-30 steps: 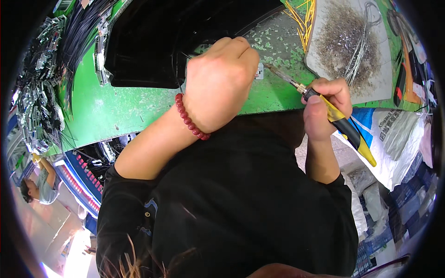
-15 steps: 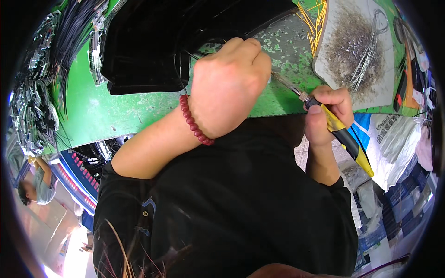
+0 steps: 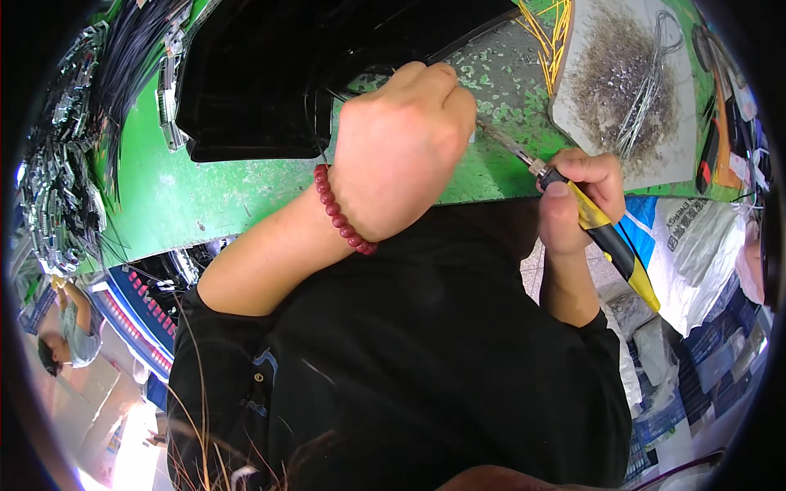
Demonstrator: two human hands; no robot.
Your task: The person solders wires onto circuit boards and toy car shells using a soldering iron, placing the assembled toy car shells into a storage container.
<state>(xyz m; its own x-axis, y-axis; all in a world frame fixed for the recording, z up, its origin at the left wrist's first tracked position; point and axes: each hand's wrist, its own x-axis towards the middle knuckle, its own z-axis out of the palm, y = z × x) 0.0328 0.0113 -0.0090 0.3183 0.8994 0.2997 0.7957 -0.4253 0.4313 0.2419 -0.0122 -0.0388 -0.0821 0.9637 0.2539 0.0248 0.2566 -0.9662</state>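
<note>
In my right hand [image 3: 577, 196] is a yellow and black soldering iron [image 3: 602, 221], gripped around its handle with the thumb on top. Its metal tip points up and left and ends close beside the fingers of my left hand [image 3: 405, 147]. That hand is closed, back toward me, over the worktable's front part. Whatever its fingers hold is hidden behind the knuckles. A thin dark wire [image 3: 318, 135] runs down next to its wrist, which wears a dark red bead bracelet [image 3: 336, 214].
A large black plastic tray [image 3: 246, 90] stands on the green worktable [image 3: 188, 200], left of centre. Yellow wires [image 3: 557, 49] and a grey board [image 3: 573, 106] with dark residue and silvery wire lie at right. Metal parts [image 3: 61, 180] and black wires [image 3: 135, 57] crowd the left.
Both hands stay almost in place, with the iron's tip still beside my left hand. The person at the far left has shifted slightly.
</note>
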